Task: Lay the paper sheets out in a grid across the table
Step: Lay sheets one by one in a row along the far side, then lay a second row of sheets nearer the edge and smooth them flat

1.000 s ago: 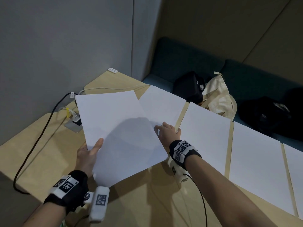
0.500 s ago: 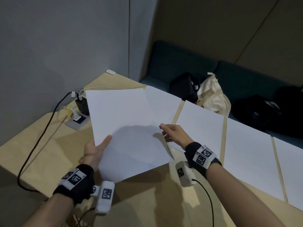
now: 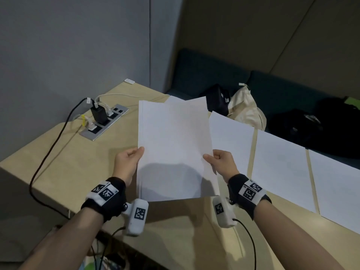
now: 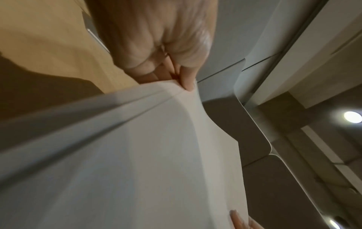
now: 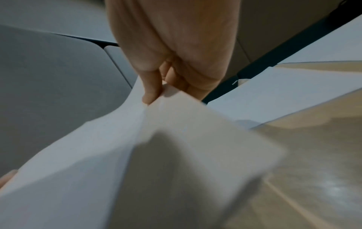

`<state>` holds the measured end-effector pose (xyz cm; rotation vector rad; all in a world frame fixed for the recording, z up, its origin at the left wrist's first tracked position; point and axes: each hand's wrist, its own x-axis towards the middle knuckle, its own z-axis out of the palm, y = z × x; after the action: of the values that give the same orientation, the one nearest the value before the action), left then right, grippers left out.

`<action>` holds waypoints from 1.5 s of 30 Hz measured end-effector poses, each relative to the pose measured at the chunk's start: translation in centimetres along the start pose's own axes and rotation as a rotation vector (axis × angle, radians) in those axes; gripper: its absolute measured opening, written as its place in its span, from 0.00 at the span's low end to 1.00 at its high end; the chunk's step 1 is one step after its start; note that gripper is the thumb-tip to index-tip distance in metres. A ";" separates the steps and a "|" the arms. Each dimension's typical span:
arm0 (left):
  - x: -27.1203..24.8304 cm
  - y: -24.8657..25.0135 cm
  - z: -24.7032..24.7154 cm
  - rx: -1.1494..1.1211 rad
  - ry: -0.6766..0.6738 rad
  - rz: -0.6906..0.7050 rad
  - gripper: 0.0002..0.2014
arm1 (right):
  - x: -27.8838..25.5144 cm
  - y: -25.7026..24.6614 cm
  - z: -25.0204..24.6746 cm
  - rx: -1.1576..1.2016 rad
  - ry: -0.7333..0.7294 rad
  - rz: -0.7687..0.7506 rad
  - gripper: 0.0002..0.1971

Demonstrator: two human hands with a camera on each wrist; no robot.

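Note:
A stack of white paper sheets (image 3: pixel 173 149) is held up above the wooden table (image 3: pixel 81 164), long side pointing away from me. My left hand (image 3: pixel 129 162) pinches its left edge; the left wrist view shows the thumb (image 4: pixel 188 82) on top of the stack (image 4: pixel 137 155). At the right edge my right hand (image 3: pixel 220 162) pinches the top sheet (image 5: pixel 78 155), which stands slightly apart from the sheets below (image 5: pixel 195 139). A row of single sheets (image 3: pixel 280 168) lies flat along the table's far edge to the right. The leftmost laid sheet (image 3: pixel 175 99) is mostly hidden behind the stack.
A power strip (image 3: pixel 105 121) with plugged chargers and a black cable (image 3: pixel 46 152) sits on the table's left part. Beyond the far edge a teal bench (image 3: pixel 282 88) holds a black bag (image 3: pixel 218 100), a beige tote (image 3: pixel 245 110) and a dark backpack (image 3: pixel 315 127). A grey wall (image 3: pixel 68 45) rises at left.
The stack has swung from slanted to straight and come toward me. My right hand left the laid sheet on the table and took hold of the stack's right edge.

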<state>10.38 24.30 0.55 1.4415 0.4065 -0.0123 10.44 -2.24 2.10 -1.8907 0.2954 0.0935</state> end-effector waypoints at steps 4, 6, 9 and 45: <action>-1.8 -0.3 1.5 0.068 0.016 0.060 0.07 | -1.6 0.9 -1.5 0.077 0.090 -0.008 0.21; -3.0 -0.4 2.4 0.092 0.030 0.096 0.11 | -2.7 1.3 -2.2 0.092 0.146 -0.029 0.18; -4.1 -0.9 2.8 0.080 0.044 0.082 0.17 | -4.4 1.6 -3.7 0.112 0.234 -0.066 0.20; -4.4 -5.9 -0.5 1.359 -0.379 -0.031 0.45 | -8.1 6.8 -8.3 0.239 0.532 0.105 0.06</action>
<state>4.68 22.93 -3.96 2.6916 0.0529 -0.6898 0.24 -10.80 0.29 -1.6353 0.7340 -0.3665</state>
